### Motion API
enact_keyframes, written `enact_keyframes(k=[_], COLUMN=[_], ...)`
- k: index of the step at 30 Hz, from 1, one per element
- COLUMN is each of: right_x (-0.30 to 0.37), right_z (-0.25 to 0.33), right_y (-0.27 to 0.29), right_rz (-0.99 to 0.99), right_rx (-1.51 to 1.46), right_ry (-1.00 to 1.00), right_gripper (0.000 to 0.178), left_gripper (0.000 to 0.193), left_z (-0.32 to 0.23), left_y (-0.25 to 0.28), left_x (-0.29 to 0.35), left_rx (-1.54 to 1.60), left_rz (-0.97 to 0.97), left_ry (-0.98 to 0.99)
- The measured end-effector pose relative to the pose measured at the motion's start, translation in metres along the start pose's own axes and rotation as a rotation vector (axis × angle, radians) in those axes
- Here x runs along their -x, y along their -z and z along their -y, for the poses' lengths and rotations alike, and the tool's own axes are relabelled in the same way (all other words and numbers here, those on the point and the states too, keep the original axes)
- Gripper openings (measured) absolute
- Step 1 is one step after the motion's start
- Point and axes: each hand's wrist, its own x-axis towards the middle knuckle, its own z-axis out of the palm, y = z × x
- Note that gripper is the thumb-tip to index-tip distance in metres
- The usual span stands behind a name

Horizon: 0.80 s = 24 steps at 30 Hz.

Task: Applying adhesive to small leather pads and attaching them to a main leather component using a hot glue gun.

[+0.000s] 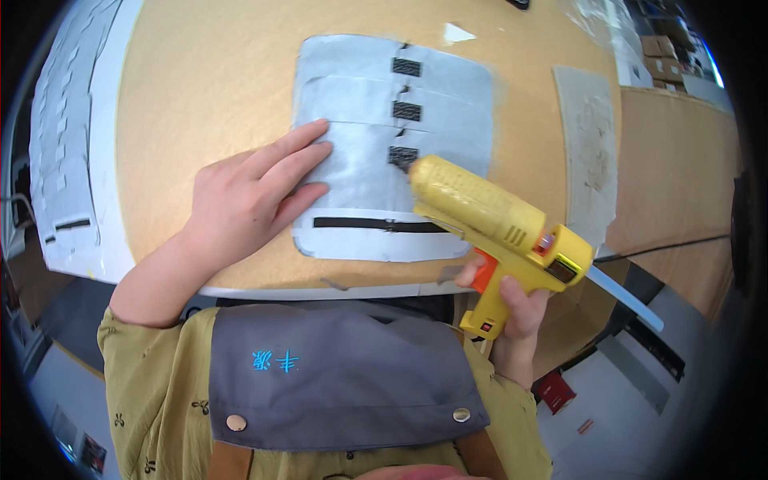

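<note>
My right hand (512,308) grips the handle of a yellow glue gun (488,212), a finger on its orange trigger. The gun's nozzle points at a small black patch (402,156) on a stack of overlapping grey fabric pieces (376,184) lying on the tan table (200,96). A clear glue stick (628,300) juts from the gun's back. My left hand (252,196) lies flat on the left edge of the grey pieces, fingers spread. A black zipper strip (376,226) runs along the lowest piece. Two more black patches (406,67) sit higher on the stack.
A long pile of grey pieces (68,152) lies at the table's left edge. A pale worn sheet (588,152) lies to the right. Cardboard boxes (664,60) stand at the far right. A red object (556,392) sits on the floor below.
</note>
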Motion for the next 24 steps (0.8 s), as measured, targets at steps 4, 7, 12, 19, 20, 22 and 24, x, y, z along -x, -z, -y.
enact_keyframes(k=[4,7,12,19,20,22,24], right_x=[-0.013,-0.011,-0.016,-0.022,-0.025,-0.042,-0.06], right_z=[0.001,-0.01,-0.021,-0.016,-0.015,-0.006,0.0], right_y=[0.0,0.021,0.079,0.167,0.179,0.191,0.199], right_rz=[-0.01,-0.053,-0.187,-0.539,-0.439,-0.325,-0.439], right_rx=[-0.017,-0.272,-0.734,-0.564,-0.568,-0.575,-0.597], right_ry=[-0.025,0.021,0.238,0.42,0.403,0.396,0.422], right_gripper=[0.056,0.054,0.046,0.046,0.046,0.045,0.045], left_gripper=[0.033,0.033,0.03,0.032,0.032,0.034,0.033], left_z=[0.001,0.007,0.002,0.001,-0.001,0.0,0.008], left_y=[0.003,0.003,0.003,0.005,0.001,0.0,-0.005], left_x=[-0.002,-0.002,0.008,0.01,0.012,0.013,0.016], left_rx=[-0.03,-0.031,-0.063,-0.066,-0.106,0.017,0.06], left_rz=[0.031,0.004,-0.061,-0.07,-0.093,-0.131,-0.196], left_ry=[0.05,0.014,0.011,-0.005,0.019,0.007,-0.004])
